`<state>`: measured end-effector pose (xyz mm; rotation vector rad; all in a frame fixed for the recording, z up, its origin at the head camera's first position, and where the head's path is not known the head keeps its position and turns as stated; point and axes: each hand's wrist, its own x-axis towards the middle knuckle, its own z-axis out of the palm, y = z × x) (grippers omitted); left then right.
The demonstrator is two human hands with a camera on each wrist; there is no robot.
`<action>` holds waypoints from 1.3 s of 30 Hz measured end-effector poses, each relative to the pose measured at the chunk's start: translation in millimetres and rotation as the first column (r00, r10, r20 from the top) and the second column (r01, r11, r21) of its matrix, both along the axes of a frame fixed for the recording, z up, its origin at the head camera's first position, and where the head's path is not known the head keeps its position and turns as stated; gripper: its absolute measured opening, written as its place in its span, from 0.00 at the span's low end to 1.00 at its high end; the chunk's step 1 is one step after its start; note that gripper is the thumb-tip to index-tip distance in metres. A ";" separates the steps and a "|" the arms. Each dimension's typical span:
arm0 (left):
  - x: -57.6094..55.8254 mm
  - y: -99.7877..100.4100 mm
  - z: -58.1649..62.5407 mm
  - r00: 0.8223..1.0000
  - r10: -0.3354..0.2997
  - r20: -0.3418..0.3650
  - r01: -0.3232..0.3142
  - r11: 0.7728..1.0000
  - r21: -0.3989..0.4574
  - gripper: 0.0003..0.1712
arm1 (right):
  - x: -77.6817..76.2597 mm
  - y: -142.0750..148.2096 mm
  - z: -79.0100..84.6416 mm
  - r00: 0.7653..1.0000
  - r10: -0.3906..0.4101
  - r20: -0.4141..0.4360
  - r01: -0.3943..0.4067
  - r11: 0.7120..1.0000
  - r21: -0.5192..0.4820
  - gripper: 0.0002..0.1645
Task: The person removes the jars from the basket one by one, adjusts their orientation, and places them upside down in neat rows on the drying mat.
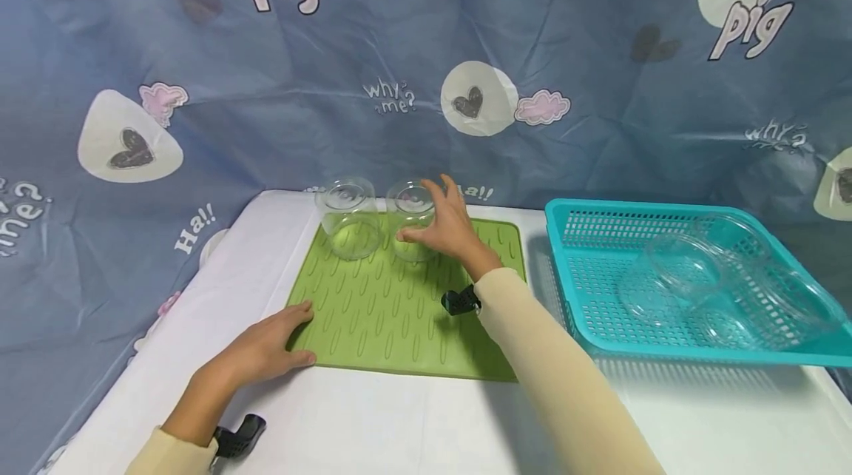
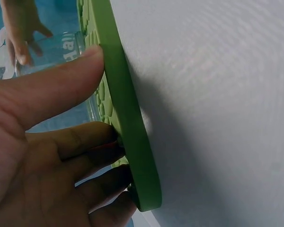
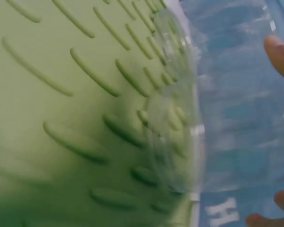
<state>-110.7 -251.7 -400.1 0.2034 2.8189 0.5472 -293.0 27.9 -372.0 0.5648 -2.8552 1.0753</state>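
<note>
Green, ridged, one flat mat (image 1: 373, 334) lies on a white tabletop (image 1: 373, 416). Toward its far edge stand two clear cups, just beside each other: a left cup (image 1: 351, 227) and a right cup (image 1: 409, 227). Two hands are in view, each with cream sleeve and black wrist device. The right hand (image 1: 449, 227) spreads its thumb and fingers wide about the right cup, not clenched; whether any fingertip touches the cup, I cannot tell. The left hand (image 1: 269, 345) is at the mat's near left corner, grasping nothing; its fingers are apart and loosely bent, with the thumb touching the near edge. To the right of the mat, apart from it, sits one turquoise basket (image 1: 572, 290) with perforated sides. It holds more clear cups (image 1: 672, 279), at least two, lying tilted; their see-through outlines overlap, so I cannot tell the exact number. Behind everything hangs one blue cloth (image 1: 413, 24), printed with hearts and words, "pig" appearing twice.
</note>
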 end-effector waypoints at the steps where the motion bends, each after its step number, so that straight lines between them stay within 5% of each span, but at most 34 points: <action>1: -0.2 -0.2 -0.5 1.000 0.000 0.007 0.000 1.000 -0.002 0.44 | 2.1 3.3 4.8 1.000 0.022 -0.018 -0.021 0.999 0.038 0.61; 9: -2.1 -4.8 1.5 1.000 -0.020 0.010 0.020 1.000 -0.005 0.44 | 19.8 42.0 63.3 0.969 0.192 -0.154 -0.142 0.947 0.287 0.58; 18: -1.3 -2.6 -1.8 1.000 -0.030 -0.003 0.030 1.000 -0.006 0.45 | 53.7 99.6 104.5 0.957 0.241 -0.165 -0.179 0.931 0.318 0.55; 23: -1.0 -0.9 -0.4 1.000 -0.025 -0.007 0.024 1.000 -0.017 0.45 | 78.0 133.6 110.5 0.951 0.233 -0.202 -0.164 0.936 0.310 0.54; 32: 0.8 1.5 -2.8 1.000 -0.015 0.009 0.015 1.000 -0.026 0.46 | 110.1 189.3 96.0 0.922 0.241 -0.303 -0.136 0.934 0.329 0.56; 39: -8.6 6.0 8.0 0.999 -0.001 0.049 0.005 0.997 -0.074 0.47 | 115.5 232.3 98.2 0.943 0.159 -0.293 -0.040 0.927 0.374 0.57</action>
